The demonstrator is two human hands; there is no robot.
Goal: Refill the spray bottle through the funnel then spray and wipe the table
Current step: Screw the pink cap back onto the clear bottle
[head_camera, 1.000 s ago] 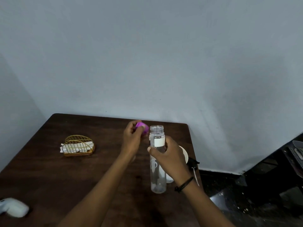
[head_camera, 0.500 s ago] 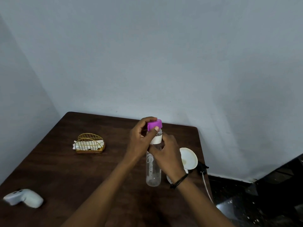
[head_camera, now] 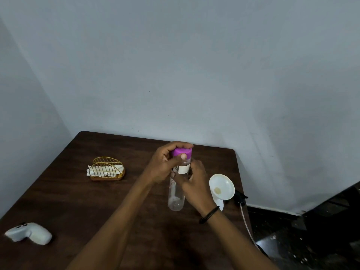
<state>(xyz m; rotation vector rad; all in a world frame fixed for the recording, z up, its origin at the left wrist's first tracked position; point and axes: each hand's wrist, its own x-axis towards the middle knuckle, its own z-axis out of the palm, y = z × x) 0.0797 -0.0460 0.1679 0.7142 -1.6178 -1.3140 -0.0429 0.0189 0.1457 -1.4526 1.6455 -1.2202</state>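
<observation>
A tall clear bottle (head_camera: 176, 199) with a white label stands on the dark wooden table (head_camera: 81, 199). A purple cap (head_camera: 182, 152) sits on its mouth. My left hand (head_camera: 165, 164) wraps its fingers around the cap. My right hand (head_camera: 191, 182) grips the bottle's body just below the label. To the right, a white funnel (head_camera: 222, 187) sits in the neck of a white bottle, mostly hidden behind my right wrist. A black spray head (head_camera: 240, 197) with a thin tube lies at the table's right edge.
A gold wire holder (head_camera: 107, 169) with white napkins stands at the left middle of the table. A white device (head_camera: 29, 233) lies near the front left corner. The table's right edge drops to a dark floor (head_camera: 292, 242).
My left hand brought the purple cap from beside the bottle onto its mouth and now grips it there. The view shifted a little; the bottle stays held by my right hand.
</observation>
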